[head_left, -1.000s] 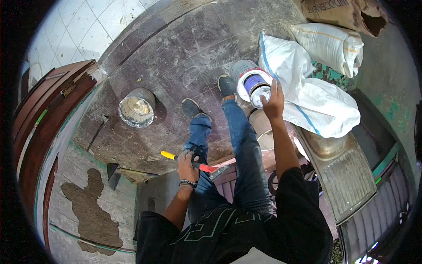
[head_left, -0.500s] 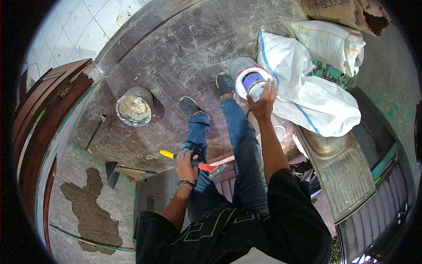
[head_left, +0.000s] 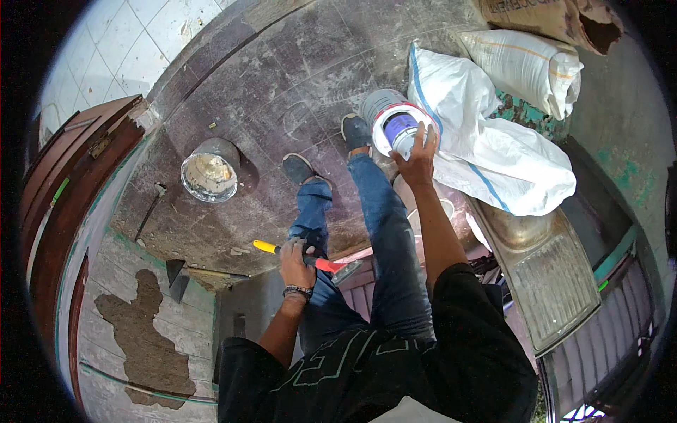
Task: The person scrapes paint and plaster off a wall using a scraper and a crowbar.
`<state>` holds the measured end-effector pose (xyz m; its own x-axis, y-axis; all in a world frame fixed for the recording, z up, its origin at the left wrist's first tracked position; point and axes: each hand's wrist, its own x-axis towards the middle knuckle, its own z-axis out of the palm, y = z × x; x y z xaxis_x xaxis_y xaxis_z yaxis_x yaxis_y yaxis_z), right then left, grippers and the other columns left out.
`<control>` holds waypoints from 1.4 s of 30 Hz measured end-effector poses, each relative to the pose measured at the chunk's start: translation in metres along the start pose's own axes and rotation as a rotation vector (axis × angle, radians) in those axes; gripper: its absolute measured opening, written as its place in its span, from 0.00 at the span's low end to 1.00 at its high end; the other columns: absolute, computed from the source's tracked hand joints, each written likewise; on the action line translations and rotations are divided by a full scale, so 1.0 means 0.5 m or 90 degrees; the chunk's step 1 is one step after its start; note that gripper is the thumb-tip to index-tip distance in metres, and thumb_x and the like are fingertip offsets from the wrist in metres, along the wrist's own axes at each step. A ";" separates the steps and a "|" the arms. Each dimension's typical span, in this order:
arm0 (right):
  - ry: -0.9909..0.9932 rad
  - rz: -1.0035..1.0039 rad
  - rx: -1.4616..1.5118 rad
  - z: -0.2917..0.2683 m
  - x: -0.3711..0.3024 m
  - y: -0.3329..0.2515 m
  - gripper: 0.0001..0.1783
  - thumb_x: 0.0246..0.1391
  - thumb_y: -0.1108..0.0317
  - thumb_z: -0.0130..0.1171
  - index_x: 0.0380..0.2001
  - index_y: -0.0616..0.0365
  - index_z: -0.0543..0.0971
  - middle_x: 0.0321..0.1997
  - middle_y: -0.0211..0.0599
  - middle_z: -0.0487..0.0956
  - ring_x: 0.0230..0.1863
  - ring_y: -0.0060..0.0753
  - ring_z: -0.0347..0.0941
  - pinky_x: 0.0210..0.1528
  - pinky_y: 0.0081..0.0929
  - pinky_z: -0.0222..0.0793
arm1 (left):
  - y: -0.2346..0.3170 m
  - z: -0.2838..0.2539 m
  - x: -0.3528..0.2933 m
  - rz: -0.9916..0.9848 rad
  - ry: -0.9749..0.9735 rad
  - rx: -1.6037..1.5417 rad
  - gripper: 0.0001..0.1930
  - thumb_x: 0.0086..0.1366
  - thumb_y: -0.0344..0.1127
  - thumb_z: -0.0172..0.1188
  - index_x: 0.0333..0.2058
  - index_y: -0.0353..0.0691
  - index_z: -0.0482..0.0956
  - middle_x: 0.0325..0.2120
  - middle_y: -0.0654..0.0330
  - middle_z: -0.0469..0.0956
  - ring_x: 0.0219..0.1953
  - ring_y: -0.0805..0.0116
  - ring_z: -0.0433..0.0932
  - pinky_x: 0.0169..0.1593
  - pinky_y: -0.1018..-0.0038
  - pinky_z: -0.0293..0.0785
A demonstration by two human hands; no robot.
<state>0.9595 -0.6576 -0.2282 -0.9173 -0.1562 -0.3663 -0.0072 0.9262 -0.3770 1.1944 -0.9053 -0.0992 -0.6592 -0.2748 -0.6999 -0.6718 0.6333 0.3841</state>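
My left hand (head_left: 297, 264) is closed around a scraper with a yellow handle end (head_left: 265, 246), a black grip and a red neck. Its grey flat head (head_left: 346, 272) points right, over my lower leg. My right hand (head_left: 417, 161) reaches forward, its fingers curled around the top of a small can with a blue-purple label (head_left: 400, 130). That small can sits on a larger grey paint can with a white and red rim (head_left: 379, 106), beside my right shoe. My palm hides part of the small can.
A grey bucket of pale paste (head_left: 211, 175) stands at the left on the dusty tiled floor. White sacks (head_left: 493, 151) lie to the right, above a metal sink (head_left: 546, 275). Near the left wall are a hammer-like tool (head_left: 180, 278) and a thin dark tool (head_left: 148, 211).
The whole view has shifted slightly. My right hand's fingers have shifted a little on the small can; the left hand keeps its hold on the scraper.
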 end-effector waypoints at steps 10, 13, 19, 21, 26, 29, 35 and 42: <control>0.096 -0.028 -0.126 -0.002 0.027 -0.046 0.51 0.24 0.57 0.73 0.55 0.64 0.62 0.53 0.61 0.63 0.52 0.64 0.60 0.54 0.50 0.58 | 0.001 -0.003 -0.001 -0.004 0.036 -0.029 0.11 0.55 0.30 0.58 0.39 0.39 0.74 0.41 0.53 0.72 0.48 0.50 0.69 0.51 0.62 0.65; 0.084 -0.112 -0.118 -0.013 0.031 -0.105 0.48 0.25 0.56 0.72 0.53 0.63 0.65 0.50 0.60 0.65 0.49 0.62 0.63 0.51 0.50 0.60 | -0.004 -0.004 -0.010 -0.004 0.049 -0.032 0.11 0.55 0.30 0.58 0.38 0.39 0.74 0.41 0.53 0.72 0.47 0.50 0.69 0.50 0.61 0.65; -0.128 -0.217 -0.084 0.155 0.064 -0.219 0.53 0.24 0.61 0.71 0.59 0.47 0.59 0.58 0.50 0.61 0.59 0.58 0.54 0.54 0.51 0.58 | -0.034 -0.014 -0.025 -0.044 0.064 -0.066 0.11 0.55 0.30 0.58 0.39 0.40 0.74 0.41 0.53 0.72 0.47 0.49 0.69 0.50 0.61 0.65; -0.130 -0.235 -0.131 0.238 0.094 -0.214 0.52 0.24 0.61 0.71 0.60 0.46 0.59 0.58 0.50 0.61 0.59 0.58 0.55 0.54 0.53 0.58 | -0.037 -0.019 -0.022 -0.049 0.065 -0.074 0.12 0.54 0.30 0.58 0.39 0.40 0.74 0.41 0.53 0.72 0.48 0.49 0.68 0.51 0.61 0.65; -0.186 -0.204 -0.260 0.351 0.137 -0.213 0.55 0.30 0.57 0.71 0.63 0.42 0.53 0.60 0.46 0.59 0.61 0.55 0.53 0.55 0.59 0.56 | -0.035 -0.028 -0.011 -0.051 0.097 -0.098 0.12 0.53 0.29 0.60 0.38 0.40 0.75 0.42 0.54 0.72 0.49 0.50 0.68 0.51 0.61 0.65; -0.299 -0.158 -0.303 0.317 0.133 -0.262 0.61 0.32 0.53 0.71 0.66 0.41 0.43 0.69 0.46 0.44 0.68 0.58 0.41 0.60 0.65 0.48 | -0.044 -0.028 -0.011 -0.065 0.109 -0.102 0.12 0.53 0.30 0.60 0.38 0.40 0.75 0.42 0.54 0.72 0.49 0.51 0.68 0.51 0.61 0.65; -0.324 -0.106 -0.241 0.069 0.065 -0.284 0.61 0.35 0.48 0.68 0.67 0.47 0.41 0.70 0.50 0.38 0.69 0.54 0.41 0.62 0.64 0.44 | -0.066 -0.009 -0.011 -0.045 0.085 -0.113 0.11 0.54 0.29 0.58 0.38 0.39 0.74 0.41 0.53 0.72 0.50 0.51 0.67 0.52 0.61 0.64; -0.251 0.103 -0.155 -0.232 -0.191 -0.090 0.45 0.51 0.47 0.54 0.64 0.58 0.50 0.67 0.58 0.48 0.63 0.60 0.54 0.60 0.41 0.58 | -0.161 -0.019 -0.078 -0.014 0.204 -0.120 0.13 0.49 0.25 0.56 0.36 0.41 0.74 0.41 0.53 0.72 0.49 0.51 0.67 0.52 0.61 0.65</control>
<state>1.0014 -0.6444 -0.0778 -0.6936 -0.0776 -0.7161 -0.0126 0.9953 -0.0957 1.2708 -0.9527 -0.0972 -0.6960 -0.5186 -0.4966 -0.7179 0.4881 0.4964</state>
